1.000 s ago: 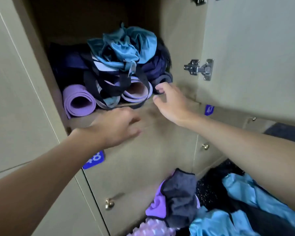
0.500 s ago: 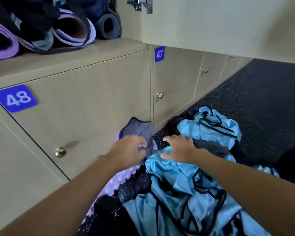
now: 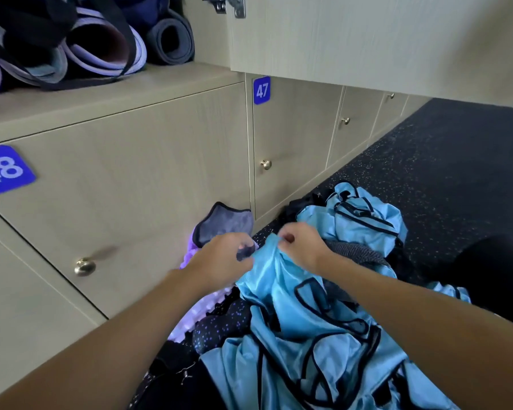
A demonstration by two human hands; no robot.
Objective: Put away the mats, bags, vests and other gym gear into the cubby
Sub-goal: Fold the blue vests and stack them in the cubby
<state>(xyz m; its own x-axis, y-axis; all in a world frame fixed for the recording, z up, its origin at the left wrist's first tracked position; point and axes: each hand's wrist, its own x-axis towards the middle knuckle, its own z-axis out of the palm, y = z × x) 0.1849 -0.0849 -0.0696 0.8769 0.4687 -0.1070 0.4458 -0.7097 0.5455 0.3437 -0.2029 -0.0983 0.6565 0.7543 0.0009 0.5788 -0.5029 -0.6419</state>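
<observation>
On the dark speckled floor (image 3: pixel 444 161) at the foot of the lockers, a blue vest (image 3: pixel 282 279) with black trim sits on top of a loose heap, its upper edge pinched from both sides: the left hand (image 3: pixel 219 258) is curled shut on the cloth at nine o'clock, and the right hand (image 3: pixel 302 247), at three o'clock, has fingers bunched closed on the same hem. Both forearms reach in from six o'clock, wrists bent down. More blue vests (image 3: pixel 365 214) lie at one o'clock, a grey pouch (image 3: pixel 225 223) at eleven, a knobbly purple roller (image 3: pixel 199 309) at seven. In the open cubby (image 3: pixel 107 93) far up at ten o'clock, rolled mats (image 3: pixel 107 48) and straps are already stowed. Judging by the heap, a good share remains to be put away.
</observation>
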